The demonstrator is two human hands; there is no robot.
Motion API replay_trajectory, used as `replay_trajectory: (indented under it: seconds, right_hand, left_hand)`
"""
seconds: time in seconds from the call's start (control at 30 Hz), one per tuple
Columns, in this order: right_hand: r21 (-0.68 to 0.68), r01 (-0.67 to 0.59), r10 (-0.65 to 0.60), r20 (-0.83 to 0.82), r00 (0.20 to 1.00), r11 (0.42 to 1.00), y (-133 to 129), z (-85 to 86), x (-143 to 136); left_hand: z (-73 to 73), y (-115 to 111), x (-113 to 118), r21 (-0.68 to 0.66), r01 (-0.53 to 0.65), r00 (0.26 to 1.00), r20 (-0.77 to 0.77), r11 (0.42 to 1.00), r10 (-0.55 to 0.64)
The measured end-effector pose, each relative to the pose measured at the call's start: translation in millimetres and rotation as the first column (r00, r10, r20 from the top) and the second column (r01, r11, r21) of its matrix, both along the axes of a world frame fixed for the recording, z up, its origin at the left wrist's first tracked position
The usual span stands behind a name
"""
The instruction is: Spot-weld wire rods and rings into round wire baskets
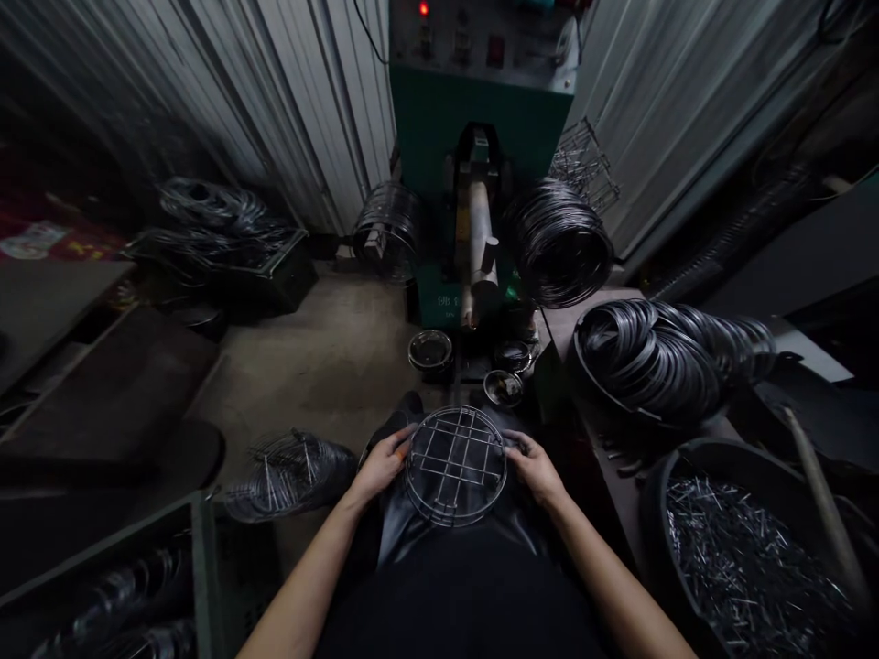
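Note:
Between my two hands is a round wire rack (456, 467), a double ring crossed by a grid of thin rods, held above my lap. My left hand (383, 465) grips its left rim, thumb and fingers pinched at the edge. On the opposite side my right hand (536, 465) closes on the right rim in the same way. Straight ahead stands a green machine (439, 119) with a thick metal arm (481, 233) pointing toward me. Small round dishes (430, 350) sit below that arm.
Bundles of wire rings (559, 243) hang beside the machine. More rings (652, 361) lie on the right bench, above a tub (677, 549) of short metal rods. At left are a stack of wire racks (292, 476), a green crate (199, 540) and a box of wire (281, 270).

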State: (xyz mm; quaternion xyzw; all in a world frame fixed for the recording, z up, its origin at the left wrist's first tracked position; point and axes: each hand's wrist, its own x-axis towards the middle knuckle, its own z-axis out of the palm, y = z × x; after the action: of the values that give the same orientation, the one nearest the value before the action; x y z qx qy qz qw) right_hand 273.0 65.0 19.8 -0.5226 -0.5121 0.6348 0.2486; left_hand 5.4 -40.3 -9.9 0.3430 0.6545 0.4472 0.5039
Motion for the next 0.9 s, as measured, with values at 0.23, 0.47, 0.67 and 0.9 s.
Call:
replay_trajectory:
  seconds: [0.23,0.47,0.67,0.9]
  right_hand:
    - [0.182,-0.07,0.047,0.132,0.99,0.981,6,-9.9,7]
    - [0.218,-0.146,0.102,0.201,0.974,0.965,0,-20.7,6]
    - [0.213,-0.265,0.197,0.294,0.935,0.94,5,-23.2,8]
    - [0.08,-0.298,0.279,0.193,0.941,0.951,5,-15.6,17]
  left_hand:
    - [5.3,-7,-6,0.008,0.168,0.97,-0.178,0.986,-0.163]
    - [5.5,-7,-9,0.026,0.238,0.944,-0.241,0.971,-0.225]
    - [-4.5,-4,-21,-0.121,0.367,0.821,-0.424,0.922,-0.383]
    - [12.2,-6,-38,-0.131,0.609,0.701,-0.373,0.782,-0.608]
